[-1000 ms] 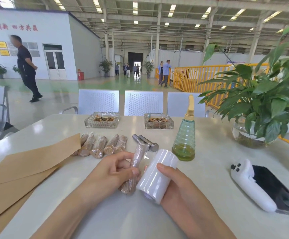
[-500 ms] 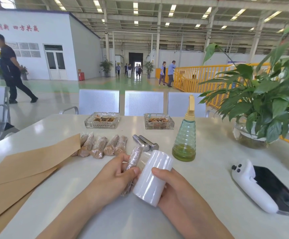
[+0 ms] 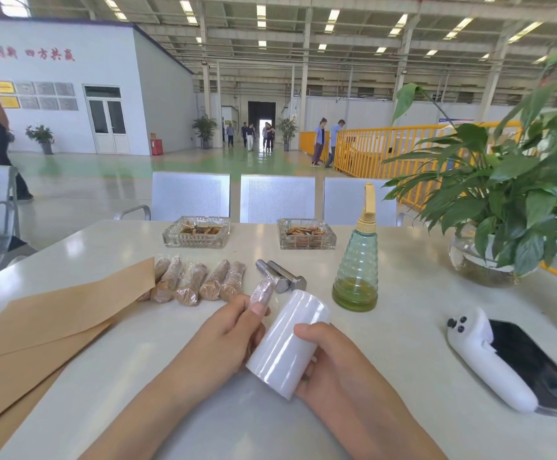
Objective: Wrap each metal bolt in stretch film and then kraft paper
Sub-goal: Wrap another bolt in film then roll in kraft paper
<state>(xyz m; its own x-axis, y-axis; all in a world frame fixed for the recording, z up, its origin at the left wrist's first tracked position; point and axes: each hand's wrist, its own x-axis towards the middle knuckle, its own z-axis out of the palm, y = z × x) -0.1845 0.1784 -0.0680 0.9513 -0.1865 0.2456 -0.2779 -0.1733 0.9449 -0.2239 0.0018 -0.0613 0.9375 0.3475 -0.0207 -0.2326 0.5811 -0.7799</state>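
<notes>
My left hand (image 3: 227,330) grips a film-covered bolt (image 3: 262,288), whose wrapped tip sticks up past my fingers; the rest of it is hidden. Right beside it, my right hand (image 3: 323,363) holds a white roll of stretch film (image 3: 287,343), thumb on top. Clear film stretches between roll and bolt. Two bare metal bolts (image 3: 280,275) lie on the table just beyond. Several bolts wrapped in film and kraft paper (image 3: 197,280) lie in a row to their left. Kraft paper sheets (image 3: 48,327) cover the table's left side.
A green spray bottle (image 3: 356,267) stands right of the bare bolts. Two glass ashtrays (image 3: 197,232) (image 3: 307,234) sit at the far edge. A white handheld device with a phone (image 3: 489,353) lies at right, a potted plant (image 3: 509,207) behind it. Metal chairs (image 3: 277,199) line the table's far side.
My left hand has drawn the bolt closer to the roll and turned it, so less of the bolt shows. The roll has tilted slightly more upright. A person at left has walked further left.
</notes>
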